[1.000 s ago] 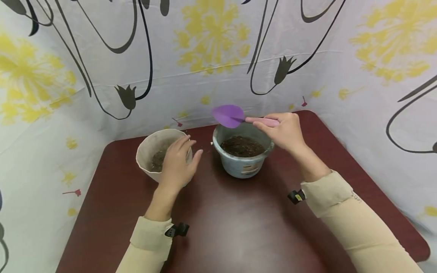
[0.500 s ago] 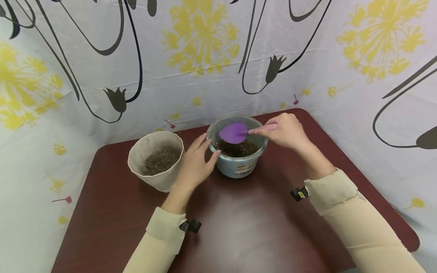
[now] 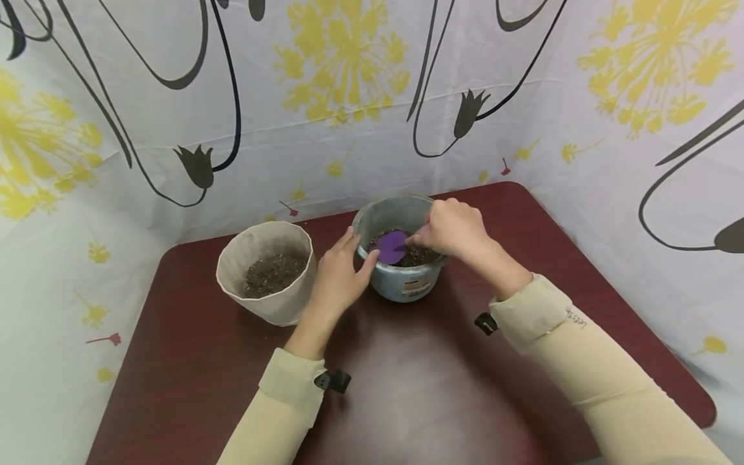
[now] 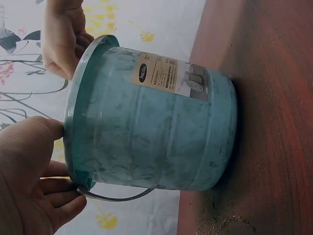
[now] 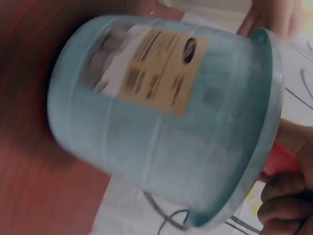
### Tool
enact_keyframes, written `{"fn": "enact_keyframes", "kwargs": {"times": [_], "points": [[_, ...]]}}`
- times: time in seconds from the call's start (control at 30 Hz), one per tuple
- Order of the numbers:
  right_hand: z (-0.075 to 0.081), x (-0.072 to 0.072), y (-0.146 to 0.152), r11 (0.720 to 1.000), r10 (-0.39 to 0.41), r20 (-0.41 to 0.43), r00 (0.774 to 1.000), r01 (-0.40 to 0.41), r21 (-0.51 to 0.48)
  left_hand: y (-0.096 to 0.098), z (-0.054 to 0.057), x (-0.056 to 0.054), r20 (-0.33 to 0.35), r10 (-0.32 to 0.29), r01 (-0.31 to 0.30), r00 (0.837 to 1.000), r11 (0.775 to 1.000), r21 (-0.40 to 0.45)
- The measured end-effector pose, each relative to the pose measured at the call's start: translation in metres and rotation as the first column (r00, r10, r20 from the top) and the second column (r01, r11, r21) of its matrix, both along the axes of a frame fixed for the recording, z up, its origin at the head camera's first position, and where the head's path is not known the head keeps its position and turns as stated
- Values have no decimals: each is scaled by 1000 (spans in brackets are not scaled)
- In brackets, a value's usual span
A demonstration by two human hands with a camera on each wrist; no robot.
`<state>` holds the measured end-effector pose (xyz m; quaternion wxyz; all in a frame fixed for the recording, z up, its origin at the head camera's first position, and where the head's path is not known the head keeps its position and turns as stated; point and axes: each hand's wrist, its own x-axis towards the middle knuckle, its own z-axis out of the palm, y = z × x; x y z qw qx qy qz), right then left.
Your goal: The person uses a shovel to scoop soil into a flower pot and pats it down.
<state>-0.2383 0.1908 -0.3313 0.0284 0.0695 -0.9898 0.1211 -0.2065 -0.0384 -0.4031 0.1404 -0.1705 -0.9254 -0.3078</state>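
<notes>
A blue-green bucket (image 3: 401, 284) with soil in it stands on the table at the middle. My left hand (image 3: 337, 274) holds its rim on the left side. The left wrist view shows the thumb (image 4: 46, 128) on the rim and curled fingers (image 4: 63, 205) by the bucket's handle (image 4: 122, 198). Over the bucket's right side, my right hand (image 3: 456, 226) grips the handle of a trowel. Its purple blade (image 3: 391, 247) lies low inside the bucket, at the soil (image 3: 421, 255). In the right wrist view, the trowel's pink-red handle (image 5: 281, 161) shows between the fingers.
A white pot (image 3: 279, 307), partly filled with soil, stands left of the bucket, close to my left forearm. Patterned fabric (image 3: 349, 148) rises behind the dark red table (image 3: 407, 387). Some crumbs of soil (image 4: 230, 223) lie beside the bucket.
My left hand has moved right from the white pot to the bucket's rim. My right hand has lowered the trowel from above the bucket down into it.
</notes>
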Motion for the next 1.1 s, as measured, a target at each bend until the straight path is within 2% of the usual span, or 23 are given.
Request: {"fn": "enact_keyframes", "kwargs": {"times": [0.2,0.33,0.43,0.53,0.6,0.67,0.73,0.93,1.03,1.1], "points": [[9,6,12,989,-10,-39,999,15,146,-1,-1,0,5,-2,2,1000,1000,12],[21,9,15,978,46,-139,989,-17,207,-1,-3,0,-14,-14,14,1000,1000,21],[27,12,13,963,124,-248,961,-56,264,-2,-4,0,-14,-20,21,1000,999,29],[28,15,9,940,217,-349,912,-99,326,-4,-5,0,10,-27,27,1000,999,29],[26,17,7,925,258,-387,885,-110,364,-5,-4,1,28,-33,32,999,999,31],[23,16,5,915,279,-403,872,-115,387,-6,-4,1,41,-35,33,999,999,31],[19,15,5,905,287,-380,879,-118,409,-6,-4,1,47,-32,31,998,999,29],[16,7,11,889,295,-245,924,-171,424,-6,-3,0,47,-33,31,998,999,32],[11,2,18,895,319,-198,927,-226,386,-6,-5,1,46,-35,33,998,999,42],[5,-1,23,909,316,-161,935,-249,335,-7,-6,1,46,-39,37,998,998,53]]}}
